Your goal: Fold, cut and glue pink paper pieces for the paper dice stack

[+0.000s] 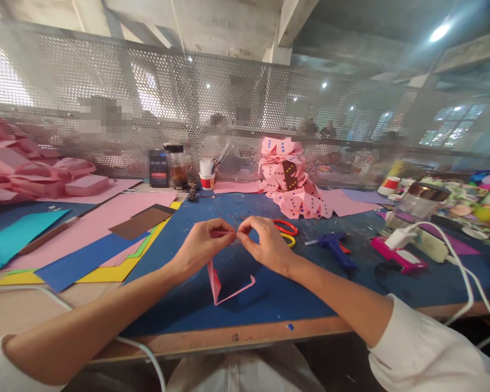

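My left hand [206, 245] is closed in a pinch on a folded pink paper strip [214, 280]. The strip hangs below the fingers in a sharp V, and its far end bends up at a small hooked tip. Fingertip to fingertip with it, my right hand [265, 245] is also pinched, but whatever lies between its thumb and forefinger is hidden. Both hands are above the blue work mat [179, 313]. Just behind my right hand lie scissors with red and yellow handles [288, 228], partly covered by it. A blue glue gun [337, 247] rests farther right.
Coloured paper sheets [93, 256] overlap at left, beside a pink paper pile [32, 163]. Dotted pink paper pieces [294, 185] are stacked at the back, before a perforated metal screen [237, 98]. At right, a white cable [461, 256] loops from a pink power strip [400, 258].
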`<state>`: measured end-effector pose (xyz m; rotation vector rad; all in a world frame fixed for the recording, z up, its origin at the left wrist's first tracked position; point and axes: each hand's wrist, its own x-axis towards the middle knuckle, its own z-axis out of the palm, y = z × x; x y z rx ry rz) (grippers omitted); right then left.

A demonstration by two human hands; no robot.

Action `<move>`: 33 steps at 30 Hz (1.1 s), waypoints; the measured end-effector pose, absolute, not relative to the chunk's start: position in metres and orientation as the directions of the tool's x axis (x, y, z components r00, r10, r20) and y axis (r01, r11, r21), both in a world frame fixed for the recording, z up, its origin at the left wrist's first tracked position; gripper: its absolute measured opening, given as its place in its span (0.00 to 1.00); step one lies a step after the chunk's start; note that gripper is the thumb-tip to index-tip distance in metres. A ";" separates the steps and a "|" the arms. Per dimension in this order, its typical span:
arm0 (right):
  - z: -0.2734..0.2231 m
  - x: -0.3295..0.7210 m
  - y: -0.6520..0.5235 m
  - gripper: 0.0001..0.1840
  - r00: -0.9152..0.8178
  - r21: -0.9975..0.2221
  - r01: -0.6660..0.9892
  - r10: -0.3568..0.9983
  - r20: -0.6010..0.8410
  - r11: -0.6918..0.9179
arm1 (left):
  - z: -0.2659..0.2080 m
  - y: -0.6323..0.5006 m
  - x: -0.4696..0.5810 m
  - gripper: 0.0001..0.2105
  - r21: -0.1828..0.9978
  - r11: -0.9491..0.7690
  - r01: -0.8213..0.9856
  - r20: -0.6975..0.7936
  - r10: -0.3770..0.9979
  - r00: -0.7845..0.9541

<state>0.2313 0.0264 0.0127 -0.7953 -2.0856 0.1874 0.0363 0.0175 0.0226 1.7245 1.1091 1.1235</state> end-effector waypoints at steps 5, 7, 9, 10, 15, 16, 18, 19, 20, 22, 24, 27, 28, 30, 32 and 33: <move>0.011 0.232 0.028 0.03 -0.416 -0.431 0.475 0.628 0.658 0.767 | 0.025 0.017 0.037 0.08 0.915 -0.317 0.249 0.261 0.937 0.234; 0.011 0.232 0.029 0.03 -0.424 -0.437 0.472 0.632 0.648 0.765 | 0.025 0.016 0.037 0.08 0.915 -0.316 0.253 0.259 0.937 0.235; 0.011 0.232 0.030 0.03 -0.429 -0.446 0.474 0.641 0.636 0.760 | 0.026 0.016 0.036 0.08 0.914 -0.313 0.257 0.254 0.938 0.236; 0.011 0.232 0.030 0.03 -0.430 -0.452 0.474 0.646 0.630 0.756 | 0.026 0.016 0.036 0.07 0.915 -0.311 0.259 0.252 0.938 0.238; 0.012 0.233 0.031 0.06 -0.436 -0.502 0.447 0.670 0.601 0.741 | 0.028 0.015 0.034 0.07 0.906 -0.310 0.289 0.245 0.940 0.239; 0.012 0.233 0.031 0.07 -0.437 -0.512 0.439 0.674 0.596 0.738 | 0.028 0.015 0.034 0.07 0.903 -0.312 0.297 0.246 0.939 0.239; 0.012 0.233 0.031 0.08 -0.433 -0.528 0.425 0.677 0.594 0.735 | 0.029 0.015 0.034 0.07 0.898 -0.318 0.305 0.250 0.938 0.241; 0.012 0.233 0.031 0.09 -0.431 -0.533 0.419 0.678 0.595 0.735 | 0.029 0.015 0.035 0.07 0.897 -0.320 0.306 0.253 0.937 0.241; 0.012 0.233 0.030 0.09 -0.431 -0.537 0.414 0.678 0.596 0.735 | 0.029 0.015 0.035 0.07 0.896 -0.322 0.305 0.255 0.937 0.239; 0.013 0.233 0.030 0.09 -0.433 -0.541 0.405 0.676 0.596 0.737 | 0.029 0.015 0.035 0.08 0.895 -0.322 0.308 0.257 0.938 0.233; 0.013 0.232 0.030 0.10 -0.439 -0.537 0.405 0.673 0.596 0.740 | 0.028 0.015 0.035 0.08 0.892 -0.319 0.321 0.254 0.940 0.228; 0.012 0.232 0.031 0.10 -0.447 -0.512 0.420 0.662 0.602 0.749 | 0.027 0.015 0.034 0.08 0.874 -0.332 0.355 0.264 0.938 0.226; 0.012 0.232 0.031 0.10 -0.451 -0.498 0.427 0.655 0.606 0.755 | 0.027 0.015 0.034 0.08 0.868 -0.336 0.365 0.269 0.937 0.224; 0.012 0.233 0.030 0.10 -0.461 -0.462 0.444 0.638 0.617 0.768 | 0.027 0.014 0.034 0.08 0.859 -0.341 0.382 0.274 0.936 0.220; 0.012 0.233 0.030 0.09 -0.472 -0.425 0.464 0.624 0.623 0.777 | 0.028 0.014 0.035 0.08 0.851 -0.344 0.398 0.278 0.936 0.215; 0.012 0.233 0.029 0.09 -0.477 -0.410 0.474 0.619 0.625 0.779 | 0.028 0.013 0.035 0.08 0.845 -0.348 0.405 0.283 0.935 0.215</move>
